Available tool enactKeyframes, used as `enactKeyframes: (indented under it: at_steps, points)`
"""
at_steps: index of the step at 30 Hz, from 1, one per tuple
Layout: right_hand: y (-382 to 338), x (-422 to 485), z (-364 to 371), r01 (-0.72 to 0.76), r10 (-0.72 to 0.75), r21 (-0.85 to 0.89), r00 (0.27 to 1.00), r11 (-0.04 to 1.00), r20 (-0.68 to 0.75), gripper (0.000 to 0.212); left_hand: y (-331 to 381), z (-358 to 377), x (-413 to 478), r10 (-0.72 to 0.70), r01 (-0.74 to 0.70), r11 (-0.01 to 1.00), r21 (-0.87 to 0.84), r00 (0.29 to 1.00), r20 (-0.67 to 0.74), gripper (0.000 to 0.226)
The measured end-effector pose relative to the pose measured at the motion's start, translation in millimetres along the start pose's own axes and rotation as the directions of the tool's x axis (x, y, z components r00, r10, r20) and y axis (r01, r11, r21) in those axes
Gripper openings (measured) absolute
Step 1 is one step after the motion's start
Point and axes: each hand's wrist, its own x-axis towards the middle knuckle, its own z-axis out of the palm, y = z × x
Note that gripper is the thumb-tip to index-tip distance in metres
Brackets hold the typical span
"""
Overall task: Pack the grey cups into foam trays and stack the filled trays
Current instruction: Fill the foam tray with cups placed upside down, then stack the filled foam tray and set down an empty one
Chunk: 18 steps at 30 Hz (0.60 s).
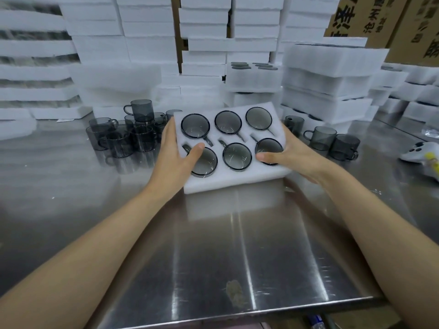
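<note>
head view | camera was worn on the person's head | looked forward and down across the steel table (pixel 213 245) | close range, foam tray (pixel 232 181) centred | foam stacks (pixel 147 32) filled the background | single view only

Packing warehouse: foam stacks (pixel 147 32), cartons (pixel 403 20)
</note>
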Motion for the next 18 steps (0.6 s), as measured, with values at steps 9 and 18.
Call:
enactKeyframes:
  at_steps: [9, 18]
  points:
    - [-4, -3, -17, -0.237, 0.252, 0.386, 0.968, 0.891, 0.012, 0.048, -8, -9, 8, -0.395, 0.311, 0.618, -0.722, 0.917, 0.057, 0.034]
    - [-75, 66, -21, 0.149, 0.12, 0.539, 0.893, 0.829, -0.433, 0.042, -18, -3, 22, -0.501, 0.389, 0.704, -0.595, 0.865, -0.027, 0.028]
